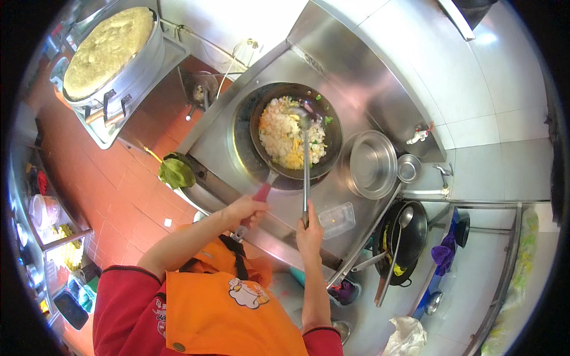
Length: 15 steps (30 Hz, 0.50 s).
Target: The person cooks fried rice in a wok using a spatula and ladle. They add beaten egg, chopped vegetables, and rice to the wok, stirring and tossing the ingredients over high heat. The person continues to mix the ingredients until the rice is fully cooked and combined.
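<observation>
My left hand (249,210) is closed around the red handle (262,192) of a dark wok (333,151) on the steel stove. In the wok lies fried rice (280,133) with yellow egg and bits of green. My right hand (310,233) grips a long-handled metal ladle (306,173). The ladle's bowl rests in the rice near the wok's far side, partly blurred. Just right of my right hand, a clear plastic container (337,220) sits on the stove top, with a small yellow bit in it.
Metal basins (373,164) and a small metal bowl (409,168) stand right of the wok, below a tap (418,134). Black pans (407,240) with another ladle (396,249) lie at the right. A large steamer pot (147,49) stands far left. A green cloth (176,170) lies at the stove's left edge.
</observation>
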### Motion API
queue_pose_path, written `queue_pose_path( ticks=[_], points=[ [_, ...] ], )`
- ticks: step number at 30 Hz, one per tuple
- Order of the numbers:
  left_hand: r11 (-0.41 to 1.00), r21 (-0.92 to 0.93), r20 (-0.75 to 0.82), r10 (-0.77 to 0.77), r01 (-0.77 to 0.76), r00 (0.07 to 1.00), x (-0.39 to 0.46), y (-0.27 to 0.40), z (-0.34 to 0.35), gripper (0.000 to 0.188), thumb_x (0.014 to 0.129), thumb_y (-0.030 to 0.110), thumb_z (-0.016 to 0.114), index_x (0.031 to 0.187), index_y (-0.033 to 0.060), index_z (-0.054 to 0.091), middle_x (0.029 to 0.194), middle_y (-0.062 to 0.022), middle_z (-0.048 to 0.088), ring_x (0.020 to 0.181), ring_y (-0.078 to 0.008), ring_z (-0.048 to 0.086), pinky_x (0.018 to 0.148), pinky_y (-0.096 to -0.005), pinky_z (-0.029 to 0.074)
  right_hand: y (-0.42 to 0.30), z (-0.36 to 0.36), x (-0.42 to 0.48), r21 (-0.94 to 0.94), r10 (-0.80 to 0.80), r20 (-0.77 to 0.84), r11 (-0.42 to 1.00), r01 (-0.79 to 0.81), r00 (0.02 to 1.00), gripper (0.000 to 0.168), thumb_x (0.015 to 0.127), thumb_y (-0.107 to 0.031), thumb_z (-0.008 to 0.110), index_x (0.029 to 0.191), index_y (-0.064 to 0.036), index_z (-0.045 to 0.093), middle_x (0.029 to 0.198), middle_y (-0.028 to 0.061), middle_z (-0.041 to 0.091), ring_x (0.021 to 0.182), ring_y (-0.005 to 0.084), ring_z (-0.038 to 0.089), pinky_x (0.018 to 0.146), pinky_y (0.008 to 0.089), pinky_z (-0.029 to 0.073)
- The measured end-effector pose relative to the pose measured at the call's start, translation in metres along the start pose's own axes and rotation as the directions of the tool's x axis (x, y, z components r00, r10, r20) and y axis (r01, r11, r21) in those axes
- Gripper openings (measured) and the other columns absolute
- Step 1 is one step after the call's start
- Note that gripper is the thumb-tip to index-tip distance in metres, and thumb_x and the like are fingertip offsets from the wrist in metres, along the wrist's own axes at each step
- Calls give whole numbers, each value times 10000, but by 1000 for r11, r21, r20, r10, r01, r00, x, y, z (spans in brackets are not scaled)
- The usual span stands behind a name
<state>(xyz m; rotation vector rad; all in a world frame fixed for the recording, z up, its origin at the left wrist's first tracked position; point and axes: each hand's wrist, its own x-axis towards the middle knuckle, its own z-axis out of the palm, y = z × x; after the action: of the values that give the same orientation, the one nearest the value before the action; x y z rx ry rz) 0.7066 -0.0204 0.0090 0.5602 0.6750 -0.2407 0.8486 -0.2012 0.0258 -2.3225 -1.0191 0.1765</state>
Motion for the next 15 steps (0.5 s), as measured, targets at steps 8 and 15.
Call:
queue_pose_path(
  ticks=[8, 15],
  points=[
    [1000, 18, -7, -6, 6, 1000, -1, 4, 4, 249, 911, 178, 638, 744, 130, 460, 585, 41, 434, 449, -79, 393, 411, -248, 320, -9, 31, 53, -45, 86, -70, 995, -89, 994, 695, 802, 20, 599, 1450, -157, 421, 930, 225, 623, 762, 363, 633, 681, 441, 489],
    [1000, -2, 1, 10, -10, 1000, -2, 3, 2, 265, 908, 168, 631, 722, 139, 444, 566, 54, 424, 442, -74, 391, 415, -250, 316, 2, -13, 8, -50, -48, 2, 998, 48, 999, 680, 778, 36, 604, 1420, -137, 461, 928, 229, 627, 816, 381, 631, 710, 438, 493]
  ],
)
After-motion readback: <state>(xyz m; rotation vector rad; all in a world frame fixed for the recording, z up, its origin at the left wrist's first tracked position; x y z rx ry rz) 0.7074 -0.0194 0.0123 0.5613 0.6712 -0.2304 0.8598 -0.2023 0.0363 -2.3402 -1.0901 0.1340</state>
